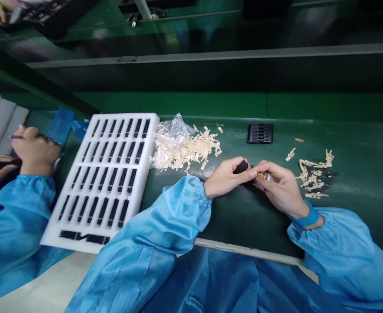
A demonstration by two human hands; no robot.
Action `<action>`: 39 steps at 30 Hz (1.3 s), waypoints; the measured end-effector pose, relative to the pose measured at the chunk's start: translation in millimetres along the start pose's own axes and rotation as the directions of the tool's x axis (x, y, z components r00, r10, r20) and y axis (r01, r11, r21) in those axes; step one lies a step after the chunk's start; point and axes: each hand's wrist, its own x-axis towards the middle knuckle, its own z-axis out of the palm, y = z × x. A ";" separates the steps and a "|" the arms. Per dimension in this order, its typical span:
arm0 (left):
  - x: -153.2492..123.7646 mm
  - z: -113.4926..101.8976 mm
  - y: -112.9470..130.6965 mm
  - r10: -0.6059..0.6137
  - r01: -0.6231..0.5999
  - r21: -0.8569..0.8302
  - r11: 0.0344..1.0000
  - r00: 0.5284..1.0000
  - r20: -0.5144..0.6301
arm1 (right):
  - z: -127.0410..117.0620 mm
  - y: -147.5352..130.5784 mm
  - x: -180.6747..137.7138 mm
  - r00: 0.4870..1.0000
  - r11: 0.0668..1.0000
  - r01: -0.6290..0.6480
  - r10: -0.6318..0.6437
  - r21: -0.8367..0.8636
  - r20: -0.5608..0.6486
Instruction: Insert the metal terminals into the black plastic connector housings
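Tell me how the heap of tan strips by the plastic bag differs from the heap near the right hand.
The heap by the bag is larger, all tan, and spills from the clear plastic bag. The heap near the right hand is smaller, looser, and mixed with black pieces. Both lie on the green table and hold the same tan strips.

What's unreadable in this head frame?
- Black part in left hand: mostly covered by fingers.
- Small yellow piece in right hand: too small to tell its shape.
- Co-worker's hands, left edge: what they hold is cut off.
- Top of frame: blurred reflections.
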 end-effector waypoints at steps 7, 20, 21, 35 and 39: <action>2.0 1.1 2.4 0.041 -0.020 0.174 0.984 0.992 -0.121 | -2.6 -4.9 5.5 0.976 0.995 -0.099 0.092 -0.026 -0.196; 2.2 0.0 -8.8 0.206 -0.085 0.414 0.906 0.944 -0.257 | -15.2 -2.3 8.9 0.944 0.861 -0.024 -0.147 -0.507 -0.296; 2.3 -0.3 -8.9 0.200 -0.083 0.392 0.916 0.942 -0.269 | -16.8 -1.5 10.9 0.916 0.885 -0.032 -0.159 -0.464 -0.367; 13.7 -5.4 -12.0 -0.092 -0.136 -0.448 0.884 0.888 -0.451 | -25.0 5.4 18.2 0.778 0.928 0.051 -0.269 -0.370 -0.568; 10.6 -6.3 -4.4 -0.059 -0.081 -0.343 0.936 0.924 -0.378 | -20.4 0.9 16.9 0.857 0.942 -0.023 -0.154 -0.336 -0.492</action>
